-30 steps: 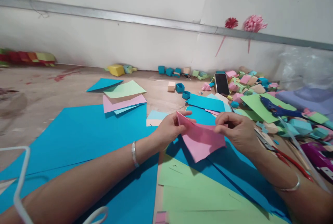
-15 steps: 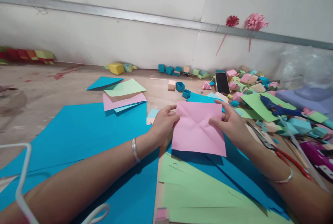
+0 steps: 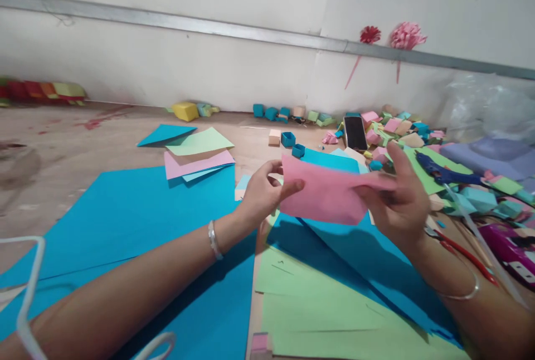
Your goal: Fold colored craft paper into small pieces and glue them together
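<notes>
A pink paper sheet [image 3: 324,195] is held up between both hands, tilted and a little blurred. My left hand [image 3: 267,190] pinches its left edge, thumb on the near face. At the right edge, my right hand [image 3: 395,198] grips the paper between thumb and fingers, with one finger raised. Beneath the sheet lie blue paper [image 3: 334,248] and pale green sheets [image 3: 317,307]. Large blue sheets [image 3: 159,215] spread out under my left forearm.
Folded papers [image 3: 200,142] lie behind the blue sheets. Along the wall are small paper boxes [image 3: 287,139] and a phone [image 3: 355,132]. At right are a glue gun [image 3: 438,170], red-handled scissors [image 3: 468,257] and a magenta power strip [image 3: 505,254]. A white cable [image 3: 35,282] is at lower left.
The pink sheet has turned from facing me flat to a tilted, foreshortened position. My right hand has moved right and rotated, raising one finger. My left hand has shifted slightly.
</notes>
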